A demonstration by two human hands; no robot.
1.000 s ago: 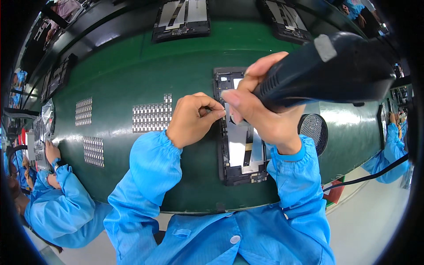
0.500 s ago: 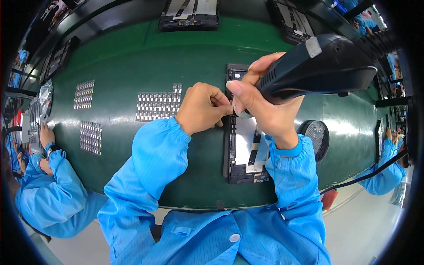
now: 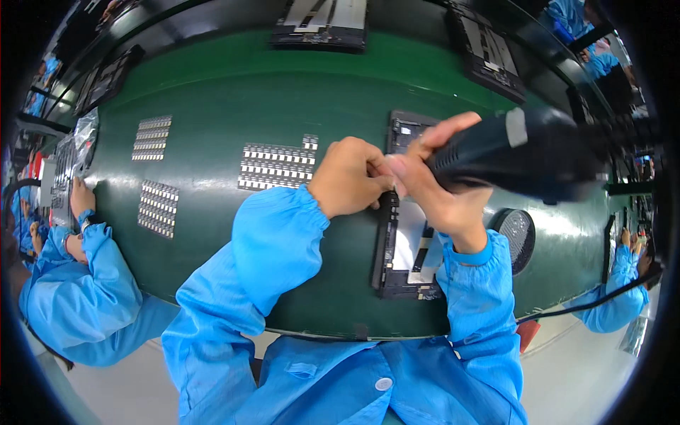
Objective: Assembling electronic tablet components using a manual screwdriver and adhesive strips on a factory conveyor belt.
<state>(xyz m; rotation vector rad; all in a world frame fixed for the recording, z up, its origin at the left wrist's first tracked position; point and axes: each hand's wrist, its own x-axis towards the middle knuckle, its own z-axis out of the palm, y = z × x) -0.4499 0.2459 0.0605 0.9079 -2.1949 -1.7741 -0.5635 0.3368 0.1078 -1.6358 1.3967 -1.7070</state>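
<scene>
An opened tablet [image 3: 388,273], with a dark frame and white inner panel, lies on the green table in front of me. Over its left edge, my left hand [image 3: 350,177] is closed, thumb and fingers pinched together. What sits between those fingertips is too small to make out. My right hand [image 3: 450,212] is wrapped around a black corded handheld tool [image 3: 482,159], blurred by motion, whose body extends to the right above the tablet. My right thumb tip meets the left fingertips at the frame's edge. The tool and my right hand hide the tablet's upper right part.
Left of my hands lie sheets of small parts: a large one [image 3: 276,168] and two smaller [image 3: 152,138], [image 3: 157,209]. A round black mesh-topped piece [image 3: 516,241] stands right. More opened tablets [image 3: 322,35] rest at the back. A co-worker's hand [image 3: 83,198] is far left; a cable [image 3: 581,307] hangs right.
The whole view has shifted, so the table and tablet appear farther right. The tool's body has tipped lower at its right end. Both hands stay together at the tablet's left edge.
</scene>
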